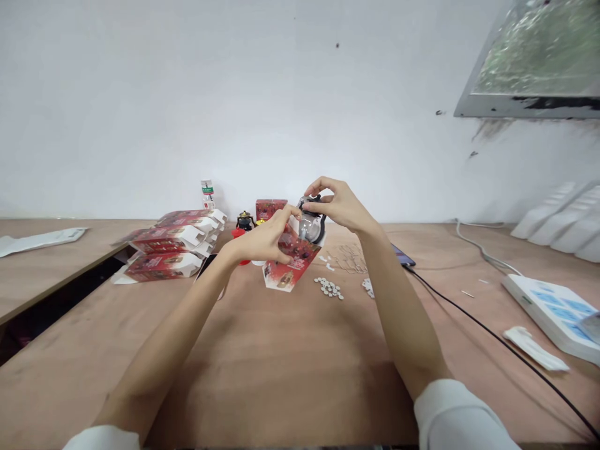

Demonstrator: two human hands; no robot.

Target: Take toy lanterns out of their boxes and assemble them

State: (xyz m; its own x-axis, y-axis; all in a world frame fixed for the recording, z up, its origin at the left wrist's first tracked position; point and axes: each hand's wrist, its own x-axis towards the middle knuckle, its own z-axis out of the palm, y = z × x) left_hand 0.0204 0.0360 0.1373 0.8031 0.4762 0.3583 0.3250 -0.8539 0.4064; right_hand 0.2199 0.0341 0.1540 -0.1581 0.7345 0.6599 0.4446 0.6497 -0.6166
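My left hand [269, 240] is closed around a red printed cardboard box [291, 265], which is tilted with its open end up and to the right. Between the fingertips of my right hand [341, 203] is a small black lantern with a clear globe [309, 227], held at the top. The lantern is at the box's open end; whether part of it is inside, I cannot tell. Beyond my left wrist stand a black lantern with a gold top [244, 220] and a red one [238, 233], partly hidden by that hand.
Several red boxes [164, 265] are stacked at left, by a gap between tables. Small round silvery discs [329, 288] and thin wires [347, 259] lie right of the held box. Further right are a phone [403, 255], a black cable [469, 311] and a white box [548, 312].
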